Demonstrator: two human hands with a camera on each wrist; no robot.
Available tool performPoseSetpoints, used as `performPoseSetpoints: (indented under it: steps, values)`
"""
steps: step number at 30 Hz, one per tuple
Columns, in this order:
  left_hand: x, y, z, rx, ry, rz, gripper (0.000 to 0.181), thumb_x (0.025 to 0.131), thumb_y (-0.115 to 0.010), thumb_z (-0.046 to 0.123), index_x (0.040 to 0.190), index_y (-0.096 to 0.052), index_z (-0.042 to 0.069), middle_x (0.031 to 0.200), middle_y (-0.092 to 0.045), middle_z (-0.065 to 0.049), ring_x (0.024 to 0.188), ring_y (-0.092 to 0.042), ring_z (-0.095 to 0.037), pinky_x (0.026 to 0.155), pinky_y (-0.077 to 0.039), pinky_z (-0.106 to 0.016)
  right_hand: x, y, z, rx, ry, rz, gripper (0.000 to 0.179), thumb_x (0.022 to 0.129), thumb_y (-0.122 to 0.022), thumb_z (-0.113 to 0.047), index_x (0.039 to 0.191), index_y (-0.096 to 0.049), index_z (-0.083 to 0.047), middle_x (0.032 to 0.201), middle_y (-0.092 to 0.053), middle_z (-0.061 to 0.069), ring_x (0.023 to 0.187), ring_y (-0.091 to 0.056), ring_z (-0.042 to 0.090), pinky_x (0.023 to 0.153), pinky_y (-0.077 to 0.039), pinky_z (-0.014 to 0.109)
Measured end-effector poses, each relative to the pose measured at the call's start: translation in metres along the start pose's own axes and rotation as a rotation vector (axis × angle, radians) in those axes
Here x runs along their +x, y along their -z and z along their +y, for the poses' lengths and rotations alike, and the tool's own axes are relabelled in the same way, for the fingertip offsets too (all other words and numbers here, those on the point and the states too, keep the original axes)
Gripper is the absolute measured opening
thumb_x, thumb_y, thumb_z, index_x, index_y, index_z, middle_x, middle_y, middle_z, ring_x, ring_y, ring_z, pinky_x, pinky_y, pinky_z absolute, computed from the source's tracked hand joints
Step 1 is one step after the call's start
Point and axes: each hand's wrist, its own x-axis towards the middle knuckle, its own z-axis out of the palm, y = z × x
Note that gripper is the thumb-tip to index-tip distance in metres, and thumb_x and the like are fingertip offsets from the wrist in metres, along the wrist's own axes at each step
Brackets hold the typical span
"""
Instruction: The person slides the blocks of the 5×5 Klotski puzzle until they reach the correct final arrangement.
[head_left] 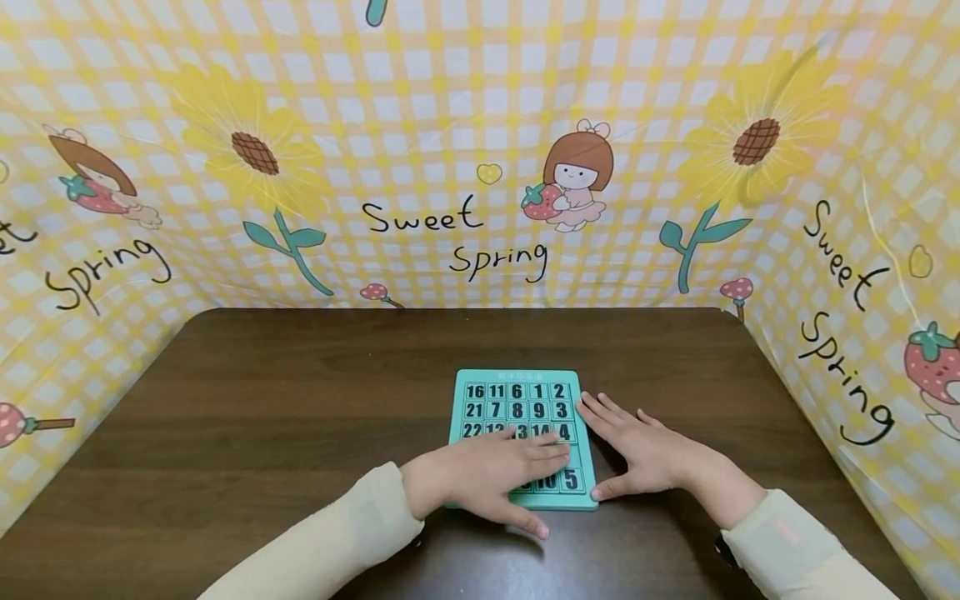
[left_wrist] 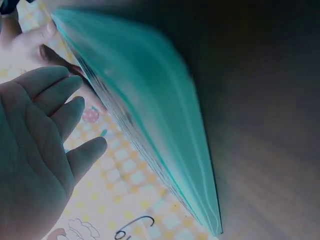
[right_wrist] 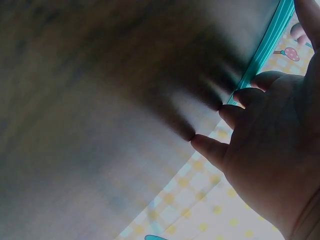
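A turquoise sliding number puzzle [head_left: 516, 377] with black numerals on its tiles lies flat on the brown table. Across its lower middle stretches my left hand [head_left: 487, 475], fingers extended to the right and thumb out past the near edge; several tiles are hidden beneath it. In the left wrist view, a gap shows between the palm [left_wrist: 30, 145] and the puzzle's tiled face. My right hand [head_left: 648, 454] is spread along the puzzle's right side, with index finger and thumb at the frame's edge. The right wrist view shows its other fingertips [right_wrist: 205, 145] down on the table.
The dark wooden table [head_left: 300, 400] extends around the puzzle on all sides. A yellow checked cloth [head_left: 420, 125] printed with sunflowers and cartoon figures rises behind the table's far edge and along both sides.
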Motion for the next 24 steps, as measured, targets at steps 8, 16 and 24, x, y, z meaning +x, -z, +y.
performPoseSetpoints:
  steps: [8, 16, 24]
  values:
    - [-0.0026, -0.0055, 0.0076, -0.007, -0.041, -0.006, 0.085, 0.093, -0.045, 0.07, 0.159, -0.024, 0.022, 0.166, -0.02, 0.01, 0.155, -0.012, -0.009, 0.121, -0.026, -0.054, -0.0006, 0.0007, -0.0015, 0.003, -0.003, -0.001, 0.115, 0.078, -0.068, -0.07, 0.162, -0.012, -0.016, 0.169, -0.006, 0.006, 0.156, -0.007, 0.034, 0.111, -0.017, 0.076]
    - [-0.0022, -0.0069, 0.0083, 0.004, -0.066, 0.002, 0.082, 0.094, -0.047, 0.069, 0.158, -0.03, 0.02, 0.165, -0.025, 0.009, 0.154, -0.016, -0.01, 0.12, -0.029, -0.052, -0.0009, 0.0013, -0.0012, 0.008, -0.001, 0.003, 0.115, 0.078, -0.068, -0.071, 0.161, -0.011, -0.015, 0.169, -0.006, 0.007, 0.155, -0.007, 0.035, 0.111, -0.017, 0.076]
    - [0.0012, -0.0043, 0.0018, -0.001, -0.036, -0.006, 0.081, 0.094, -0.047, 0.068, 0.158, -0.03, 0.02, 0.165, -0.022, 0.008, 0.155, -0.015, -0.012, 0.121, -0.025, -0.053, -0.0014, 0.0016, -0.0027, 0.01, 0.003, 0.003, 0.115, 0.078, -0.068, -0.07, 0.161, -0.012, -0.015, 0.169, -0.006, 0.007, 0.155, -0.007, 0.035, 0.111, -0.017, 0.076]
